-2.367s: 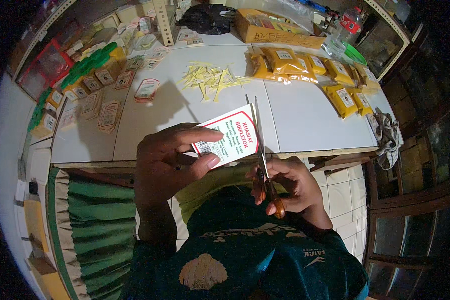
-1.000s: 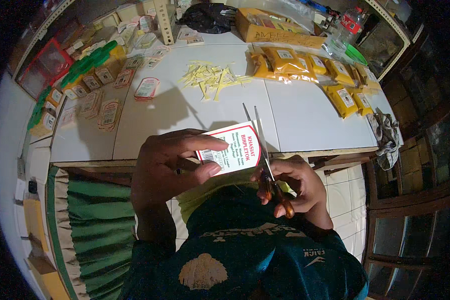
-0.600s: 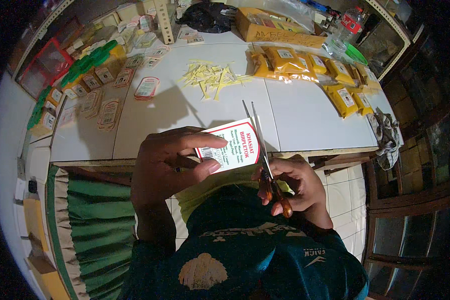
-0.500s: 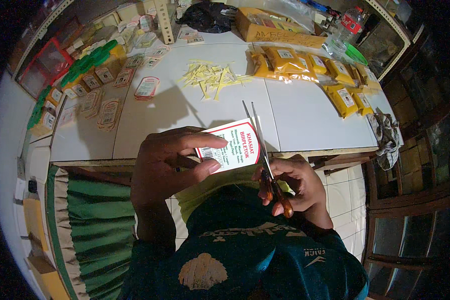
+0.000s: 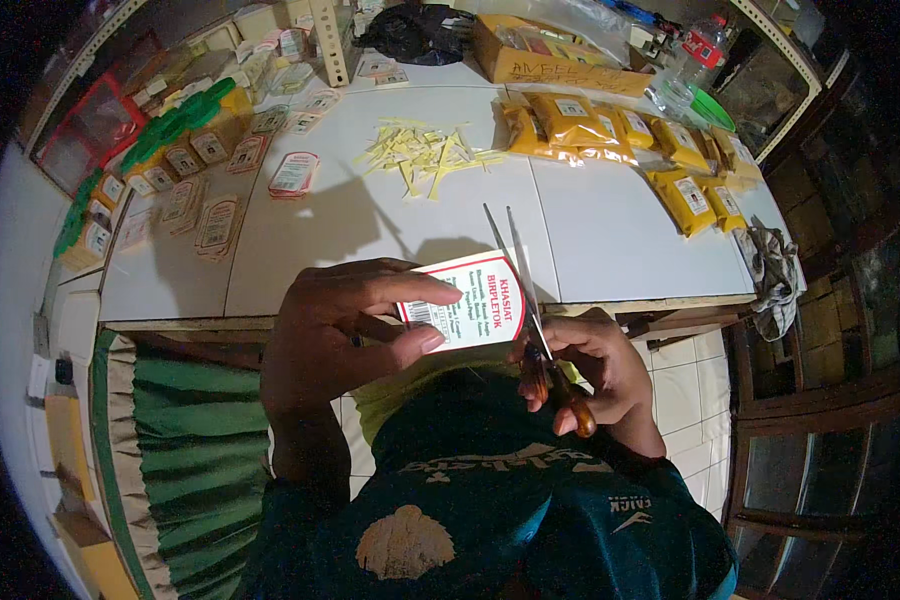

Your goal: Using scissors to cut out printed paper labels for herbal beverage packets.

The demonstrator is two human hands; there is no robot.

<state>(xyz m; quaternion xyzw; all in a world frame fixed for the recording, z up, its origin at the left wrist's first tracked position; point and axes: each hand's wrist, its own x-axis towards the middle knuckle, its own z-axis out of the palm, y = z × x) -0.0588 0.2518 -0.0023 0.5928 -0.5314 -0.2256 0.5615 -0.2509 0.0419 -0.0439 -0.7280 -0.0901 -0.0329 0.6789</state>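
One label (image 5: pixel 480 298) held up at the counter's (image 5: pixel 610 235) near edge | left hand (image 5: pixel 338 318) pinching it in a clamped grip, right hand (image 5: pixel 602 362) clamped round scissors (image 5: pixel 543 342) parted at its rounded end | apparent step: trimming | next snip calls for steady label, careful curve.

Dim uneven light, brighter white tabletop (image 5: pixel 630 245), shadows across its left half, grainy black corners, fisheye bending

Left hand (image 5: pixel 355 320) covers left end of label (image 5: pixel 485 295); smallest print illegible. Right hand (image 5: pixel 602 365) partly hides handle loops of scissors (image 5: pixel 542 338). Green item (image 5: pixel 713 108) sits partly behind plastic bottle (image 5: pixel 682 75), kind unclear. Lower edge crops shirt (image 5: pixel 490 525).
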